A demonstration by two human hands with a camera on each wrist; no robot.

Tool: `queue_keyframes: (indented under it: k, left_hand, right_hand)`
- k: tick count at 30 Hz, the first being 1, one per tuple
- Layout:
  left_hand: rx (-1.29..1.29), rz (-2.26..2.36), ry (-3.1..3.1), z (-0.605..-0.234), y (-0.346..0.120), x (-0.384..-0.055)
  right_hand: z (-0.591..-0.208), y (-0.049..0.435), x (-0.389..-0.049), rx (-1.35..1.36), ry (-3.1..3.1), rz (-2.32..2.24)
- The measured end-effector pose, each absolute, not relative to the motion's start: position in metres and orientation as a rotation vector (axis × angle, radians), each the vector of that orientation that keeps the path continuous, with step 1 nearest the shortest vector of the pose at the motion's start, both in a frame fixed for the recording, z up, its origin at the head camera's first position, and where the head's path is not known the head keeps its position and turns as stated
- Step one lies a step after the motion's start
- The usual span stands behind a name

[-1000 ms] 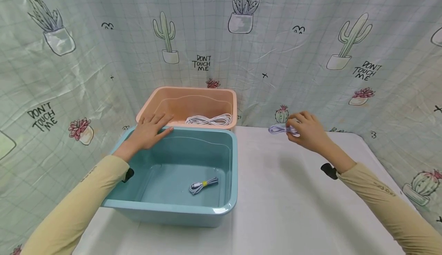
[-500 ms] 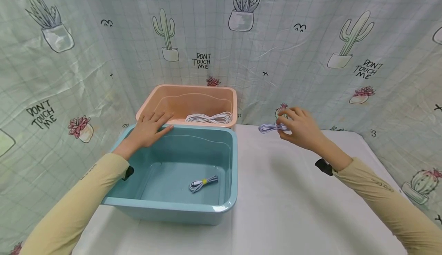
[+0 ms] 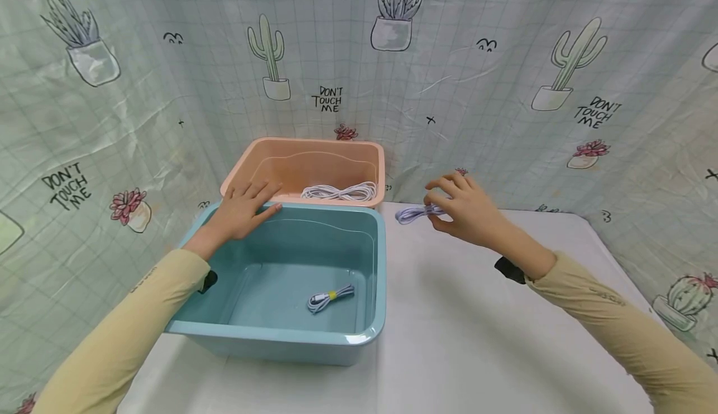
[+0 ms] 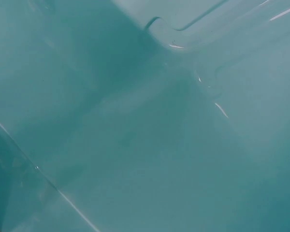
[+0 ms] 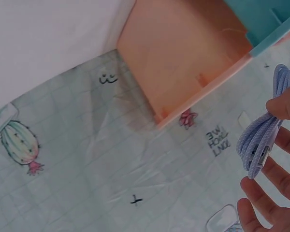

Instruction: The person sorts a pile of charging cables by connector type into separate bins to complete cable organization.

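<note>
Between thumb and fingers my right hand [image 3: 468,211] pinches a bundled lavender cable [image 3: 412,214], held in the air right of the two bins. The right wrist view shows the braided loops of this cable [image 5: 258,137] and a metal plug among them. My left hand [image 3: 238,213] lies with straight fingers over the back rim of the teal bin [image 3: 280,337], at its left corner. On that bin's floor rests a small grey-blue cable [image 3: 331,298] bound with a yellow tie. The left wrist view holds only the teal bin's inner walls [image 4: 135,135].
Behind the teal bin stands an orange bin [image 3: 320,158] with white coiled cable [image 3: 339,193] in it. Both bins are on a white table [image 3: 449,339]. A cactus-print curtain [image 3: 336,40] closes off the back and sides.
My right hand has moved left with the lavender cable, toward the bins. The left hand has stayed on the teal rim, and the bins have not moved.
</note>
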State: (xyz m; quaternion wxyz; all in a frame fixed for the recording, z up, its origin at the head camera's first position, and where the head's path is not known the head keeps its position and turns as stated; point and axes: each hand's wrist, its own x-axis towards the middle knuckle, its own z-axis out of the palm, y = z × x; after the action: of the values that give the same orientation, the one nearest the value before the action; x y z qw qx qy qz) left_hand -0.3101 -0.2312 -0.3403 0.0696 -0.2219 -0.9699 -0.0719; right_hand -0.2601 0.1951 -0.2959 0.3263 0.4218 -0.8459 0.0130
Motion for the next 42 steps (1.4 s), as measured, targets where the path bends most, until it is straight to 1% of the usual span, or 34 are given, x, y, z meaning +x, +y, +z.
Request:
queue_keyframes:
  k: [23,31,42]
  left_hand:
    - [-0.649,-0.239,-2.909,-0.344,-0.232,-0.313]
    - [-0.683,-0.297,-2.864,-0.343,-0.231,-0.310]
    - [-0.632,-0.210,-2.929,-0.342,-0.231,-0.311]
  right_hand:
    - [-0.279,0.132,-0.255,1.320,-2.156,-0.084]
    - [-0.270,0.109,-0.249,1.423,-2.083,-0.149]
    - [-0.260,0.079,-0.239,1.524,-2.023,-0.290]
